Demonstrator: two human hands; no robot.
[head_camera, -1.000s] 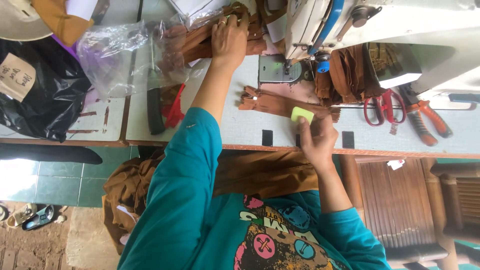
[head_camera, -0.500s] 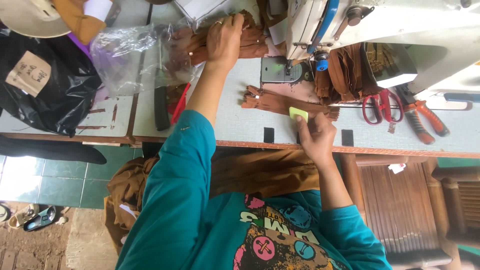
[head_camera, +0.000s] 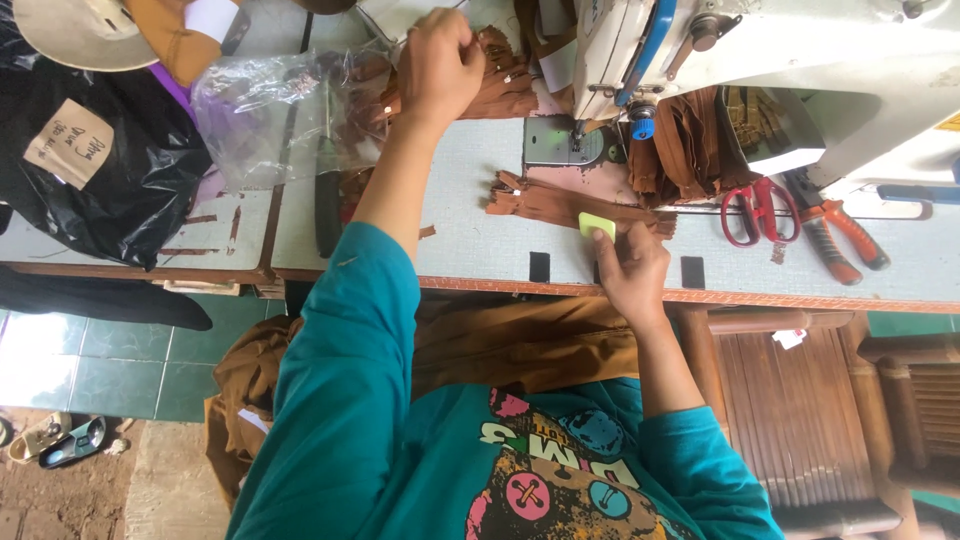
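Shifting slightly: left hand (head_camera: 440, 62) is still gripping the brown zipper pile (head_camera: 500, 90), fingers closed. Right hand (head_camera: 630, 270) is pinching yellow-green chalk (head_camera: 597, 225), zipper strip (head_camera: 570, 205) lying crosswise just beyond its fingertips, right nearer.

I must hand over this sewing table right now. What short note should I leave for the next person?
Left hand: grip shut on a bunch of brown zippers beside the clear bag.
Right hand: holds a yellow block against the brown strip lying flat on the table.
Done: one strip laid out.
Left: the bunch under the left hand.
Scissors lie further right, untouched.
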